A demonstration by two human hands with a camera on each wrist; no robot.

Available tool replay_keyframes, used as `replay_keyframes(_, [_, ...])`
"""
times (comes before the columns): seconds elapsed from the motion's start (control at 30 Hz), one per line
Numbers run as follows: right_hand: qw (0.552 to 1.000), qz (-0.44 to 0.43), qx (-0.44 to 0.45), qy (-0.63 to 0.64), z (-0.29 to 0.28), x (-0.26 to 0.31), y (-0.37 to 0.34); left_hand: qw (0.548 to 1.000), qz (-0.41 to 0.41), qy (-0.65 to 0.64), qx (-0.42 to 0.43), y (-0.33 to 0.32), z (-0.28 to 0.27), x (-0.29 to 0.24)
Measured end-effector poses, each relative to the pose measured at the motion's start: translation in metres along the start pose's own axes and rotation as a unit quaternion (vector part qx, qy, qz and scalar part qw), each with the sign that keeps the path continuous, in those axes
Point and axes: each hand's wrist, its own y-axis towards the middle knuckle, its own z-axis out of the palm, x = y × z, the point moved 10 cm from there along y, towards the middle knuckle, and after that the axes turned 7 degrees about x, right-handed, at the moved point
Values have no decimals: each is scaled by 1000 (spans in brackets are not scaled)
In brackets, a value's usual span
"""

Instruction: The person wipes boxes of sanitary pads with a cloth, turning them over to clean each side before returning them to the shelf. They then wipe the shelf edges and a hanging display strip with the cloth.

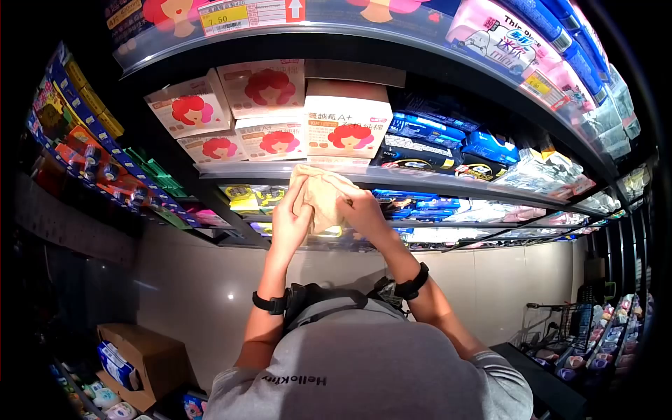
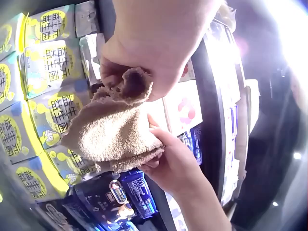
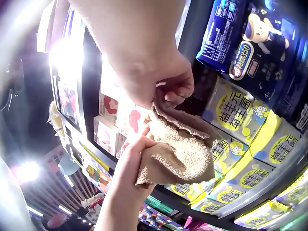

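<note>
A beige terry cloth [image 1: 320, 199] is stretched between the two hands in front of the shelf edge. The left hand [image 1: 291, 217] grips its left side, fingers curled into the fabric. On the cloth's right side, the right hand [image 1: 362, 210] pinches it. In the left wrist view the cloth [image 2: 113, 132] hangs bunched and folded, with the left hand [image 2: 144, 72] above and the right hand [image 2: 168, 156] below. From the right wrist, the right hand [image 3: 168, 82] shows curled fingers on the cloth [image 3: 180, 149], and the left hand [image 3: 132, 156] holds the opposite side.
White boxes with red-haired figures [image 1: 346, 126] stand on the shelf behind the hands, beside blue packs [image 1: 427, 129]. Yellow and grey packs [image 2: 53, 110] fill a lower shelf. On the floor at the left is a cardboard box [image 1: 157, 357]; a cart [image 1: 570, 325] stands at the right.
</note>
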Motion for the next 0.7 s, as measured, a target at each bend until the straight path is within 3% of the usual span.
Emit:
replay_keyframes(0.17, [997, 55, -38, -47, -21, -19, -27, 994, 47, -46, 82, 0, 40, -18])
replay_keyframes(0.23, [996, 63, -69, -11, -45, -28, -42, 981, -68, 8, 179, -1, 72, -10])
replay_keyframes(0.27, [995, 15, -100, 28, -60, -18, -49, 988, -13, 20, 153, 6, 83, -18])
replay_keyframes(0.3, [988, -50, -144, -2, -71, -13, -50, 982, -21, 64, 176, 8, 96, -19])
replay_keyframes(0.37, [983, -6, -181, -1, -86, -34, -58, 981, 3, 68, 180, 8, 110, -31])
replay_keyframes(0.5, [965, -7, -250, -74, -91, -19, -64, 978, 29, 26, 204, 7, 113, -38])
replay_keyframes(0.57, [963, 23, -259, -65, -89, -2, -65, 972, 91, 10, 217, 2, 107, -47])
replay_keyframes(0.63, [944, -70, -286, -149, -88, 27, -67, 969, 81, 48, 229, -3, 93, -56])
replay_keyframes(0.7, [929, -177, -292, -143, -95, 65, -74, 968, 105, 85, 211, -6, 65, -91])
